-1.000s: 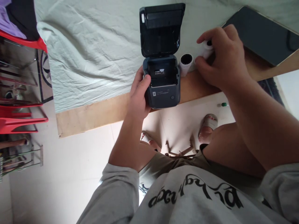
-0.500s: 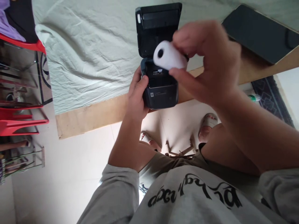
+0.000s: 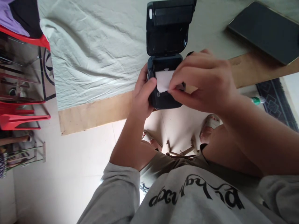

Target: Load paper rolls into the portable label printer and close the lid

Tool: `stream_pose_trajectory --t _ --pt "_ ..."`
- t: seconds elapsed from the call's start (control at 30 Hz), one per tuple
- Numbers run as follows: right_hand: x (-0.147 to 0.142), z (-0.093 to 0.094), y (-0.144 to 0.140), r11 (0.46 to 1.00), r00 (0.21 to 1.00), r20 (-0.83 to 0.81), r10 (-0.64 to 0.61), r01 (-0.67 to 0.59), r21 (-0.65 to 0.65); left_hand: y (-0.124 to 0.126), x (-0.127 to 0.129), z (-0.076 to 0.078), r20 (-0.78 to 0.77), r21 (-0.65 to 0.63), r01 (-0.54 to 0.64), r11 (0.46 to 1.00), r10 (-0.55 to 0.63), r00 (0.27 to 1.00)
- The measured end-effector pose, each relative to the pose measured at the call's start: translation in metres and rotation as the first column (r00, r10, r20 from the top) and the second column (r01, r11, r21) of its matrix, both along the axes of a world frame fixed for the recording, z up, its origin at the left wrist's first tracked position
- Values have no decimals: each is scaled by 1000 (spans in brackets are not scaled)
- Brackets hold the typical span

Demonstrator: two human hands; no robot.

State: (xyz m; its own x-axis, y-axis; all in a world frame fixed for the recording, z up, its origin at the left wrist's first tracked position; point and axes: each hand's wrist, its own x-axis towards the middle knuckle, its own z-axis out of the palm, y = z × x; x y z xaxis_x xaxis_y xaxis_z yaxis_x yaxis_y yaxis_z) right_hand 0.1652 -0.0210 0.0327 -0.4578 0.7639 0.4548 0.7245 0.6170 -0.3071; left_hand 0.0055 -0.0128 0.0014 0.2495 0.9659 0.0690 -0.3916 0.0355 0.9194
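Note:
A small black label printer (image 3: 167, 101) with its lid (image 3: 169, 31) swung up is held at the table's edge. My left hand (image 3: 143, 93) grips its left side, thumb on the rim by the opening. A white paper roll (image 3: 163, 81) sits at the printer's open compartment, its near edge over the front rim. My right hand (image 3: 203, 81) pinches the roll's right side between thumb and fingers. Those fingers cover part of the roll and the compartment's right side, so how deep the roll sits cannot be made out.
A dark phone or tablet (image 3: 266, 32) lies at the right on the table. Pale green cloth (image 3: 98, 56) covers the table, with a bare wooden edge (image 3: 98, 116). Red plastic chairs (image 3: 25, 119) stand at the left. A green-banded bottle (image 3: 257, 100) is on the floor at the right.
My right hand has lowered the paper roll from above the printer into its opening, turning it so the hole no longer shows. The printer appears slightly further right in view.

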Motion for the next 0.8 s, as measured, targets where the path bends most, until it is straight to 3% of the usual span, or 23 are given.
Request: stream_pose_trajectory --t 0.07,0.13,0.23,0.3,0.4,0.47,0.63,0.8 --pt "3 -1 -1 996 996 13 89 -89 -2 0 -2 0 -59 30 21 999 -19 998" --pt "8 -1 0 995 991 -93 95 -93 25 0 -3 1 -116 22 41 999 -38 993" --pt "14 1 4 988 945 -302 -121 144 53 0 -4 1 -133 20 62 998 -59 989" --pt "17 2 8 973 925 -315 -214 229 12 1 -4 0 -127 45 76 996 -69 989" --pt "19 4 11 995 930 -353 -103 102 -22 1 -5 -2 -133 49 85 995 -77 988" --pt "17 6 10 996 890 -448 -82 86 -10 1 -6 -2 -142 40 72 997 -66 988" --pt "13 4 6 966 738 -634 -230 251 -58 -1 -6 -2 -127 27 56 998 -52 991" --pt "20 -7 1 959 851 -479 -216 93 -267 0 -5 -6 -16 22 1 1000 0 1000"
